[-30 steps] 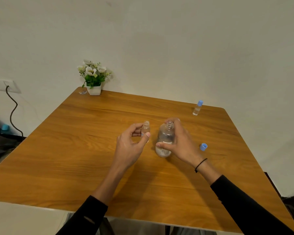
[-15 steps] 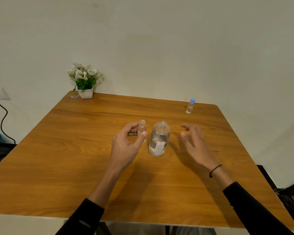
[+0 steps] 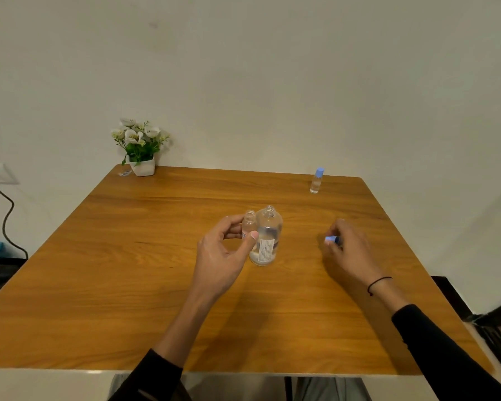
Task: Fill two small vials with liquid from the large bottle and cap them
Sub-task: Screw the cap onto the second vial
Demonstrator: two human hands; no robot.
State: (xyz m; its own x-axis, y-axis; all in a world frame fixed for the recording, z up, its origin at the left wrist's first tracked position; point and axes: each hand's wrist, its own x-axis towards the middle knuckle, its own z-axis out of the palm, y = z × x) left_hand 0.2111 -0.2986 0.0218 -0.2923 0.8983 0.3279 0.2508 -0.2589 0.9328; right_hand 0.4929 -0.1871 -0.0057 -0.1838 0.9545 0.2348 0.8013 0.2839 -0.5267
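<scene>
Capping comes next, we reckon: our left hand pinches the open vial mid-table, touching the large bottle; our right hand closes on the blue cap, which must reach that vial's mouth squarely.

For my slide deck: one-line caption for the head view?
Left hand holds an uncapped vial beside the large bottle; right hand grasps a blue cap.

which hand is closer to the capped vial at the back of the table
Right. The right hand, pinching a blue cap, is in front of the capped vial; the left hand is farther off, holding an open vial.
</scene>
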